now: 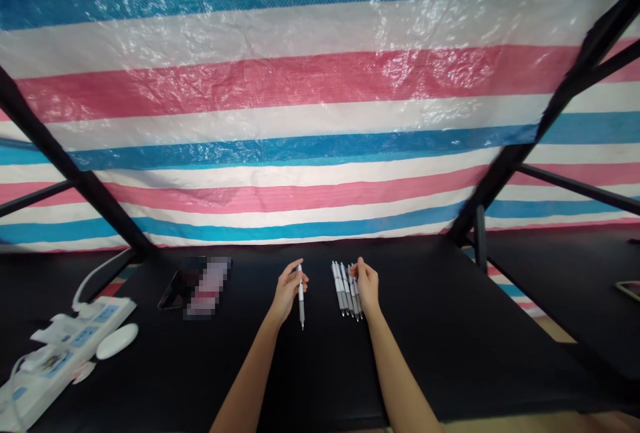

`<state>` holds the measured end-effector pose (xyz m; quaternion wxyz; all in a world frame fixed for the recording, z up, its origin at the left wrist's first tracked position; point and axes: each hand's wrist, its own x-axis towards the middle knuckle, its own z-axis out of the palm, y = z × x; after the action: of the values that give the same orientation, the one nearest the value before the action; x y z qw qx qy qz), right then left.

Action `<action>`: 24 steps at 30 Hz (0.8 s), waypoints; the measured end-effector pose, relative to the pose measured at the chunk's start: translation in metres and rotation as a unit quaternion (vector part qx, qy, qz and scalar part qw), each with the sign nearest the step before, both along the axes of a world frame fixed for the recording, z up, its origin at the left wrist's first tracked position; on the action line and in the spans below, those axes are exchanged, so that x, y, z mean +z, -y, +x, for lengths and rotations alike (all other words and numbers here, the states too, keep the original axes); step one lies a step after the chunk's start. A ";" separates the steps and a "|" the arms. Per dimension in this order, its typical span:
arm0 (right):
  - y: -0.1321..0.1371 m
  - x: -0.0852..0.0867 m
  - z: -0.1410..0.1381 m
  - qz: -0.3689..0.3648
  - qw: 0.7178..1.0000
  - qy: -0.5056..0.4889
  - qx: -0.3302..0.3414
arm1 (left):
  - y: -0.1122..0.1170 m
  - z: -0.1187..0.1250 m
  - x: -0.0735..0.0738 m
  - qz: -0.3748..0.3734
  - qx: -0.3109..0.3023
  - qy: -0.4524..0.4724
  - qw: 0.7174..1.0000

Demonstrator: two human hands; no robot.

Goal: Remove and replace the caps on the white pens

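My left hand (289,287) is closed on a white and grey click pen (301,303), held upright in view with its tip toward me. To its right, a row of several similar pens (343,289) lies side by side on the black tabletop (320,366). My right hand (367,286) is at the right end of that row, its fingers curled over the upper part of the last pens. They seem to pinch one pen there; the fingers partly cover it.
A white power strip (75,346) with plugs and cables lies at the left, beside a white computer mouse (117,341). A dark phone (177,286) and a blurred-out patch are farther back. Black metal bars (480,186) slope on both sides before a striped tarp (300,79).
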<state>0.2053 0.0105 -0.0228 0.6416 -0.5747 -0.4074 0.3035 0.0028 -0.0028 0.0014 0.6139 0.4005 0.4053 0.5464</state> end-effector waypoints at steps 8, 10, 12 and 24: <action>0.000 0.001 0.000 0.004 1.000 -0.018 0.010 | -0.003 -0.001 -0.008 0.011 -0.001 -0.004 1.000; 0.001 0.002 0.000 0.001 1.000 -0.020 0.010 | -0.003 -0.001 -0.009 0.015 -0.003 -0.005 1.000; 0.001 0.001 0.000 -0.001 1.000 -0.019 0.010 | -0.003 -0.002 -0.008 0.017 -0.004 -0.007 1.000; -0.002 -0.003 0.002 -0.015 1.000 0.001 0.018 | -0.002 0.000 -0.001 -0.002 -0.006 -0.021 1.000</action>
<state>0.2075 0.0120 -0.0255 0.6265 -0.5772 -0.4139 0.3209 0.0024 -0.0005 0.0002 0.6096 0.4129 0.4166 0.5332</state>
